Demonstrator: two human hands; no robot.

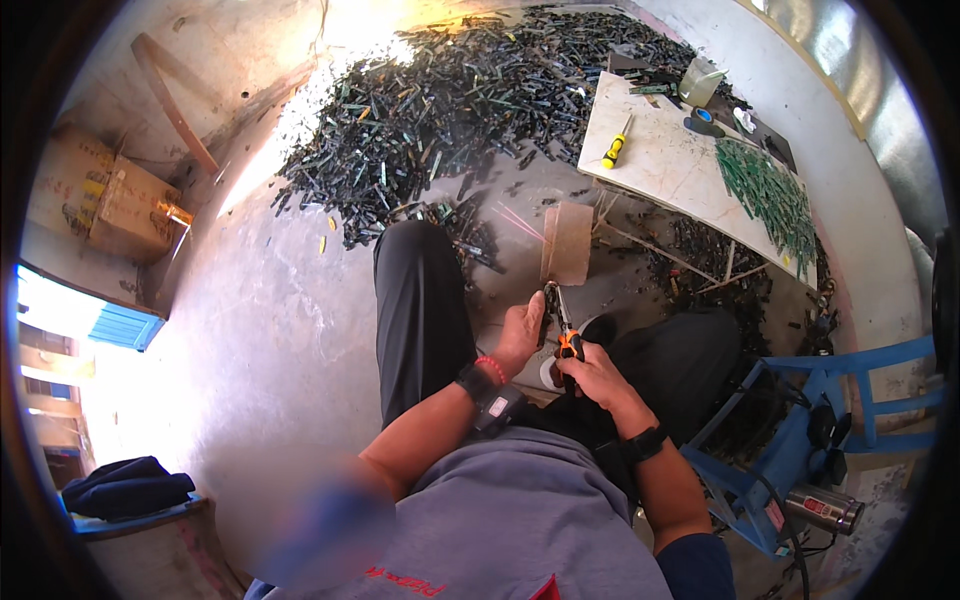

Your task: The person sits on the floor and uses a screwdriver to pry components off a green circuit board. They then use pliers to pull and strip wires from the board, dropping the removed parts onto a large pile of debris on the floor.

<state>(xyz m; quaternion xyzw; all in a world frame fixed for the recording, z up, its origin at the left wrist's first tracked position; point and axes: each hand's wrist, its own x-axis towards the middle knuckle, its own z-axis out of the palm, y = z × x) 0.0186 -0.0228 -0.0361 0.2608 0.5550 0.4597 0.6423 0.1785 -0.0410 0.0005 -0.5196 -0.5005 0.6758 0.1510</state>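
My left hand is closed around a narrow dark strip, held upright in front of my lap. My right hand grips a pair of pliers with orange and black handles. The pliers' metal jaws reach up to the top end of the strip, near my left thumb. Whether the jaws bite on it, I cannot tell. Just beyond my hands stands a brown cardboard box, with thin pink sticks leaning out to its left.
A large heap of dark strips covers the floor ahead. On the low white table at right lie a yellow screwdriver, green strips and a plastic cup. A blue chair and a steel flask are near right.
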